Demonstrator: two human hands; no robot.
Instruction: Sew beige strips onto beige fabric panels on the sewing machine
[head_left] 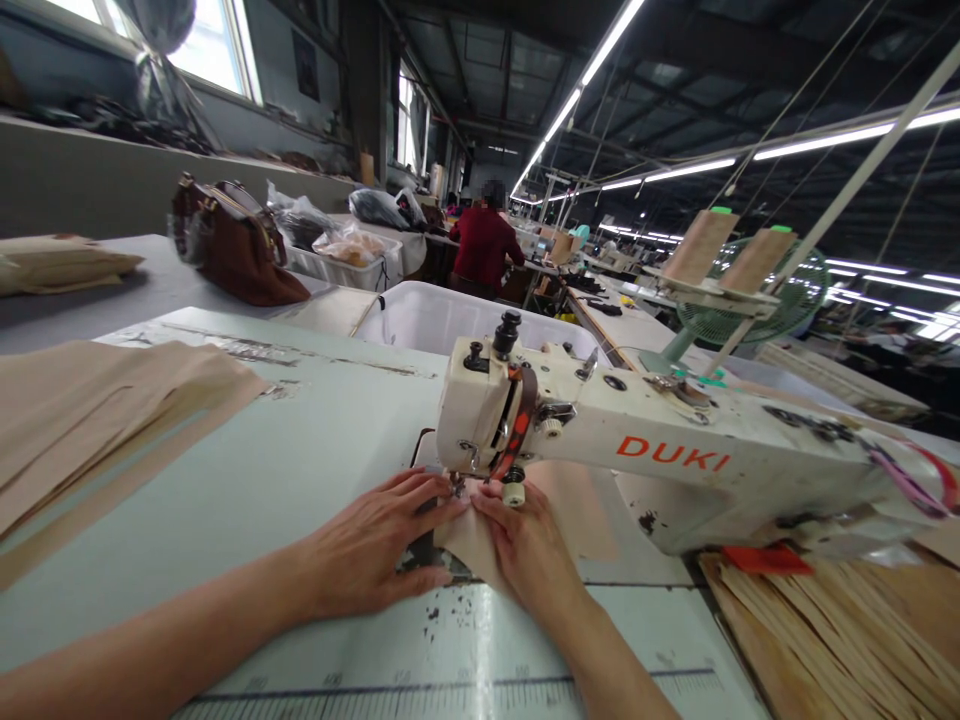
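Note:
A white sewing machine (585,430) marked DUKI stands on the pale table, its needle area just beyond my fingertips. Beneath the presser foot lies a beige piece of material (480,550), partly covered by my hands. My left hand (382,545) rests flat at the left of the foot, fingers stretched out and fingertips on the piece's edge. On the other side, my right hand (532,550) has its fingers bent, with thumb and forefinger pinching the material close to the foot. The machine head hides part of those fingers.
Beige cut pieces (97,420) lie at the left. Beige strips (840,620) sit at the lower right. A white bin (420,310) stands behind the table, near a brown handbag (240,245). Thread cones (701,245) and a green fan (795,290) rise at right. A person in red (484,245) works farther back.

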